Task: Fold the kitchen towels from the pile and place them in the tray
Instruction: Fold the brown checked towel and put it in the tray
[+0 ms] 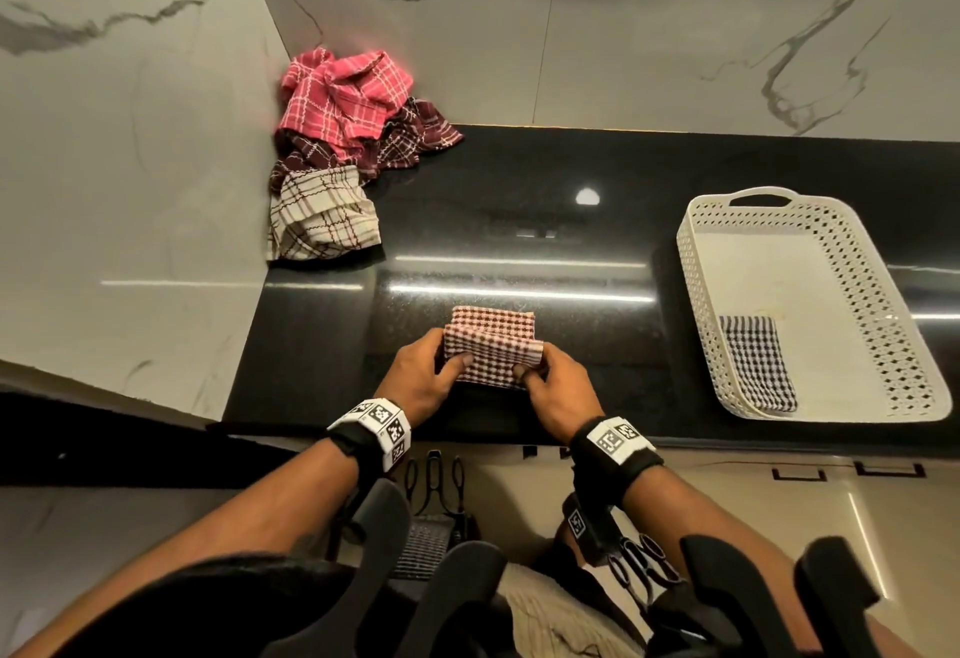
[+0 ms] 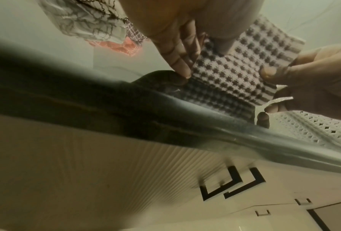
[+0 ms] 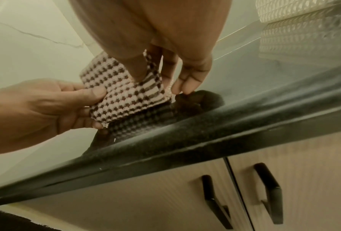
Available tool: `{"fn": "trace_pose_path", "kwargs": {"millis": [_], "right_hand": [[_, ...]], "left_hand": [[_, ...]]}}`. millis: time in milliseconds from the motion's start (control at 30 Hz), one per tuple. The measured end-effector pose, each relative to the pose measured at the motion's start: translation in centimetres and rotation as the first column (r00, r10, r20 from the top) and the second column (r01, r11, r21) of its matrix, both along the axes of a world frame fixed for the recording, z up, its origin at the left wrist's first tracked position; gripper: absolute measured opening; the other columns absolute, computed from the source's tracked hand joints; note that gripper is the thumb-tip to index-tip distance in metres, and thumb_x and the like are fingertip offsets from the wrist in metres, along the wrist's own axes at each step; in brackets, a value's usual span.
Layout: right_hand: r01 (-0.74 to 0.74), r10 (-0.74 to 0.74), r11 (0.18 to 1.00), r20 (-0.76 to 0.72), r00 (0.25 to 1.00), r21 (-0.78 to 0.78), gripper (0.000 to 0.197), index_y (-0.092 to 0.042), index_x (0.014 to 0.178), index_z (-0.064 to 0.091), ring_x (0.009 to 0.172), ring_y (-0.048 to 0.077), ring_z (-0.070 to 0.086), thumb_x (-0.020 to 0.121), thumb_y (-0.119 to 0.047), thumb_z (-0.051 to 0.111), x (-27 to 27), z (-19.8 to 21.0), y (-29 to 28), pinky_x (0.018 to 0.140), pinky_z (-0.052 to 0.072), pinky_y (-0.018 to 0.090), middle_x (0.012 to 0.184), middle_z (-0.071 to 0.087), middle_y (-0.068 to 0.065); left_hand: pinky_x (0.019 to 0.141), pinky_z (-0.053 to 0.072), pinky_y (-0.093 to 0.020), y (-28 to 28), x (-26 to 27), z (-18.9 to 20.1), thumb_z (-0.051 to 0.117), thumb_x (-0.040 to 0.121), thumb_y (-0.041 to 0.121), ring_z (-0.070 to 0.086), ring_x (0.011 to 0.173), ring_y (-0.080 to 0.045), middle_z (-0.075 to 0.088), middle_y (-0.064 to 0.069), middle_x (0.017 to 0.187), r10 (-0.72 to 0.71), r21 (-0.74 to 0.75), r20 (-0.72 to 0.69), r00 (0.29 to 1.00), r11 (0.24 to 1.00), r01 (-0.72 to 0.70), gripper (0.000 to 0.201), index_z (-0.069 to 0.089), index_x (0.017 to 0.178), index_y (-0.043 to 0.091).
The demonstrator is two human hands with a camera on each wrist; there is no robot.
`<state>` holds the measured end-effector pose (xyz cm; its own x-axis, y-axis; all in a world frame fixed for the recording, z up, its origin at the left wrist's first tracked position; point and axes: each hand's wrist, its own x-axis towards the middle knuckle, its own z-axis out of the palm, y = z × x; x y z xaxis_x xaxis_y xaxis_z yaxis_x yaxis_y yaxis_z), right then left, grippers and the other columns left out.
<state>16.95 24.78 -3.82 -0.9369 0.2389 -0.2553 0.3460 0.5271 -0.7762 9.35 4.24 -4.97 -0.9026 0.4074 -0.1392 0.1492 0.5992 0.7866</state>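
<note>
1. Step in hand, as I judge it: folding one towel, near its last fold. The checked towel (image 1: 491, 353) is already a small rectangle near the front edge of the dark surface (image 1: 571, 252), its near edge lifted and its far part seemingly lying flat on the surface.

2. The left hand (image 1: 421, 377) pinches the towel's left edge, thumb on top and fingers (image 3: 94, 125) curled beneath it.

3. The right hand (image 1: 558, 390) pinches the right edge in the same way, thumb pressed on the cloth. In the right wrist view two of its fingers (image 3: 187, 82) hang free of the cloth, their tips touching the surface.

4. The tray (image 1: 914, 387) stands on the surface well to the right. One folded dark-checked towel (image 1: 756, 361) already lies in its near left corner; the rest of its floor is bare.

5. The pile (image 1: 337, 138) of unfolded towels sits in the far left corner against the wall (image 1: 130, 190): a pink one on top, a maroon one under it, a cream plaid one nearest.

6. The next move likely calls for bringing the lifted edge over to meet the far edge, keeping both corners level, then pressing the fold flat.

7. After that the packet must be carried right and set beside the towel in the tray, held firmly enough that the layers do not slip open.

8. Several towels remain, so the task looks early.
</note>
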Motion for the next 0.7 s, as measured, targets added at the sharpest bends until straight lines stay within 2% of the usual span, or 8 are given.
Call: {"fn": "trace_pose_path", "kwargs": {"millis": [33,133,300,467,567,633,700], "right_hand": [[0.036,-0.036,0.999,0.033,0.999,0.007,0.026,-0.017,0.118,0.061,0.107,0.02,0.063,0.094,-0.026,0.062,-0.3,-0.2,-0.2,0.093,0.052,0.037,0.116,0.068,0.002],[0.101,-0.105,0.993,0.076,0.992,0.056,0.024,-0.013,0.116,0.057,0.107,0.026,0.063,0.098,-0.03,0.057,-1.4,-0.4,-0.5,0.09,0.05,0.035,0.117,0.067,0.006],[0.104,-0.121,0.985,0.127,0.984,0.134,0.024,-0.012,0.113,0.052,0.103,0.033,0.064,0.102,-0.033,0.048,-2.9,-0.1,-0.6,0.084,0.049,0.038,0.113,0.067,0.013],[0.058,-0.102,0.97,0.177,0.979,0.236,0.029,-0.009,0.11,0.047,0.098,0.039,0.063,0.102,-0.037,0.044,-4.3,-0.4,-0.2,0.079,0.047,0.04,0.108,0.067,0.018],[0.094,-0.131,0.974,0.171,0.977,0.208,0.032,-0.009,0.108,0.048,0.098,0.038,0.063,0.103,-0.039,0.039,-4.7,-0.1,0.0,0.08,0.047,0.04,0.107,0.065,0.018],[0.048,-0.088,0.945,0.111,0.99,0.324,0.032,-0.009,0.111,0.048,0.104,0.037,0.059,0.104,-0.037,0.035,-4.0,0.2,-0.2,0.084,0.046,0.043,0.112,0.061,0.016],[-0.045,0.02,0.834,0.052,0.998,0.55,0.039,-0.008,0.131,0.045,0.126,0.036,0.047,0.102,-0.033,0.036,-2.7,0.1,-0.8,0.101,0.039,0.052,0.134,0.05,0.015]], "left_hand": [[0.085,0.053,-0.032,0.3,-0.3,-0.1,0.062,0.093,0.041,0.065,0.092,-0.01,0.069,0.004,0.101,0.015,-0.023,0.003,1.0,1.0,-0.014,0.026,0.059,0.11,0.02],[0.084,0.052,-0.032,1.2,-1.0,-0.2,0.059,0.094,0.045,0.064,0.091,-0.013,0.069,0.002,0.101,0.065,-0.078,-0.027,0.998,0.995,-0.067,0.033,0.059,0.113,0.018],[0.076,0.049,-0.034,2.1,-2.1,-0.4,0.056,0.096,0.043,0.064,0.084,-0.023,0.064,-0.001,0.087,0.108,-0.186,-0.043,0.993,0.976,-0.114,0.028,0.052,0.105,0.017],[0.085,0.052,-0.046,2.8,-2.9,0.0,0.048,0.1,0.044,0.064,0.096,-0.038,0.067,-0.016,0.105,0.117,-0.289,-0.014,0.993,0.95,-0.116,0.034,0.047,0.116,0.013],[0.087,0.051,-0.046,3.1,-2.9,0.7,0.043,0.101,0.044,0.064,0.1,-0.038,0.066,-0.017,0.112,0.122,-0.345,-0.007,0.993,0.931,-0.117,0.037,0.043,0.123,0.013],[0.085,0.05,-0.045,2.8,-2.4,1.2,0.038,0.102,0.044,0.063,0.1,-0.035,0.064,-0.014,0.113,0.119,-0.38,-0.069,0.99,0.915,-0.136,0.039,0.04,0.126,0.014],[0.084,0.049,-0.046,2.2,-1.6,1.3,0.042,0.099,0.038,0.058,0.1,-0.031,0.058,-0.011,0.114,0.041,-0.366,-0.27,0.962,0.92,-0.142,0.037,0.042,0.127,0.013]]}}
